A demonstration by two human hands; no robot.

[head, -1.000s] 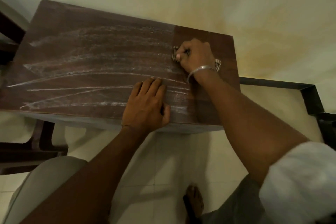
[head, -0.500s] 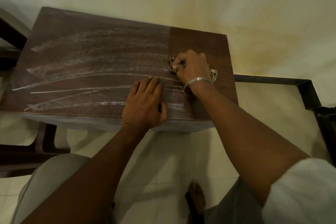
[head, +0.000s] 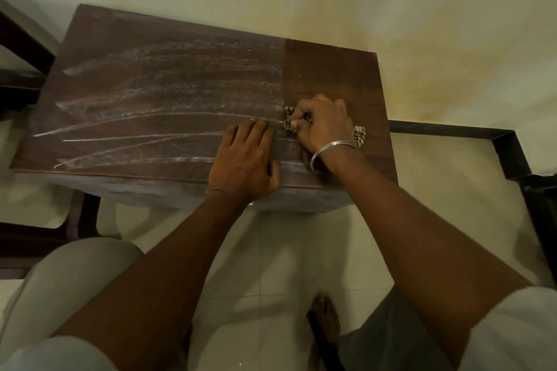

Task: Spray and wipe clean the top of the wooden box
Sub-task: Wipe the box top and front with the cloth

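The dark wooden box (head: pixel 168 90) stands against the wall, its top streaked with long whitish smears across the left and middle. A strip at its right end looks darker and free of smears. My right hand (head: pixel 324 123) presses a bunched patterned cloth (head: pixel 359 136) onto the top near the edge of that strip; bits of cloth show at my fingertips and beside my wrist. My left hand (head: pixel 248 159) lies flat on the top near the front edge, fingers close together, holding nothing. No spray bottle is in view.
A dark chair frame (head: pixel 27 48) stands at the left of the box. A dark metal frame (head: pixel 497 144) runs along the floor at the right. My bare foot (head: pixel 325 319) rests on the pale tiled floor (head: pixel 286 250) below the box.
My right hand has drawn the cloth toward me along the right part of the top, from the far side to the middle. My left hand has stayed flat in place.
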